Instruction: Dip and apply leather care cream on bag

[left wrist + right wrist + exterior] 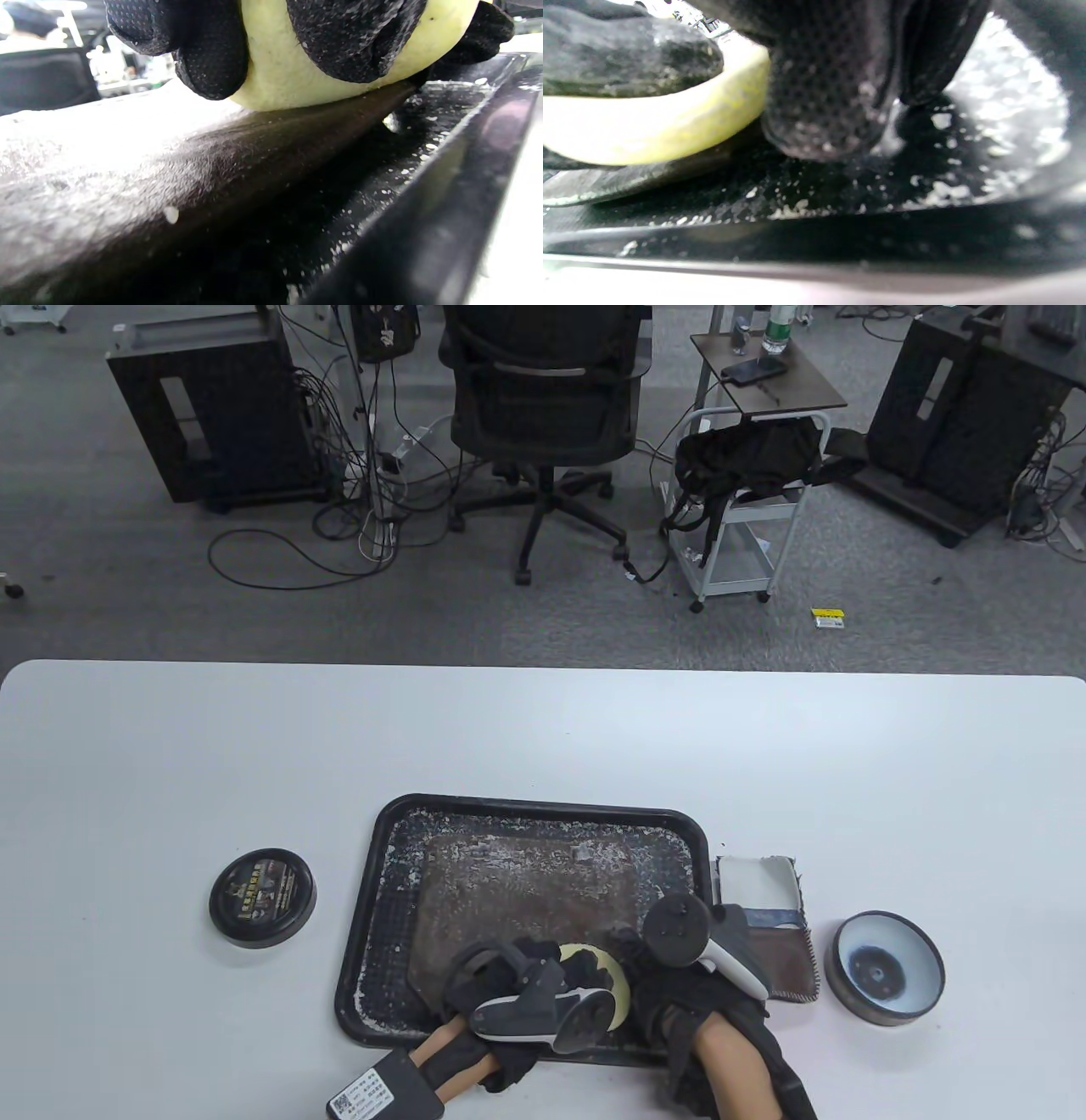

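Note:
A flat brown leather bag lies in a black tray, both flecked with white cream. My left hand grips a round yellow sponge and holds it down on the bag's near right part. In the left wrist view, gloved fingers curl over the sponge, which touches the bag. My right hand is just right of it. In the right wrist view a fingertip rests on the speckled tray floor beside the sponge. The open cream tin stands right of the tray.
The tin's black lid lies left of the tray. Between the tray and the tin lie a white cloth piece and a brown leather piece. Beyond the table's far edge are an office chair and a cart.

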A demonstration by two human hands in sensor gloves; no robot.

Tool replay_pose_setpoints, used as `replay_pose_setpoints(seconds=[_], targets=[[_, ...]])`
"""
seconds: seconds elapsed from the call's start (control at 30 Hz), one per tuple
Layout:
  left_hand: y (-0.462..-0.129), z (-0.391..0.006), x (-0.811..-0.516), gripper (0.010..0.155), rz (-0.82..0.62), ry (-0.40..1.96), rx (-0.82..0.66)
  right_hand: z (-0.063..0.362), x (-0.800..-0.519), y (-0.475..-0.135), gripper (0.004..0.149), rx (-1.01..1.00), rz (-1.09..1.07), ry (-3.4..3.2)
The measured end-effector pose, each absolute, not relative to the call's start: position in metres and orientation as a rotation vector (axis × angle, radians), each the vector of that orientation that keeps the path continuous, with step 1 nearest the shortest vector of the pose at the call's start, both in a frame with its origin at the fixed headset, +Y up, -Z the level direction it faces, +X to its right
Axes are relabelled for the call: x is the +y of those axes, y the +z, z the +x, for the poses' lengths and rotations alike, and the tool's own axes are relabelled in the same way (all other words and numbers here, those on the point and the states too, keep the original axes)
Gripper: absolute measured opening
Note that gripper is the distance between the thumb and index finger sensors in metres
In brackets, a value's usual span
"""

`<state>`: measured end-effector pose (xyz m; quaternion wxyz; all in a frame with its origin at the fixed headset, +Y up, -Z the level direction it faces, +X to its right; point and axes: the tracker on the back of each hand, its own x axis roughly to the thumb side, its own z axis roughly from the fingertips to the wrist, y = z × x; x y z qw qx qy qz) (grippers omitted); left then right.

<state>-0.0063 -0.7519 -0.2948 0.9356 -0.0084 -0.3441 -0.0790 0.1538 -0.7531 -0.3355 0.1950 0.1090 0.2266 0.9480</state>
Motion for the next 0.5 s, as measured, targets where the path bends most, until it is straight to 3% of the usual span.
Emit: replay_pose_setpoints(seconds=[0.5], targets=[[-0.287, -0.039, -0.757, 0.055, -0.047, -0.239, -0.714, 0.147, -0.751, -0.333, 0.067, 0.630, 0.302, 2.743]])
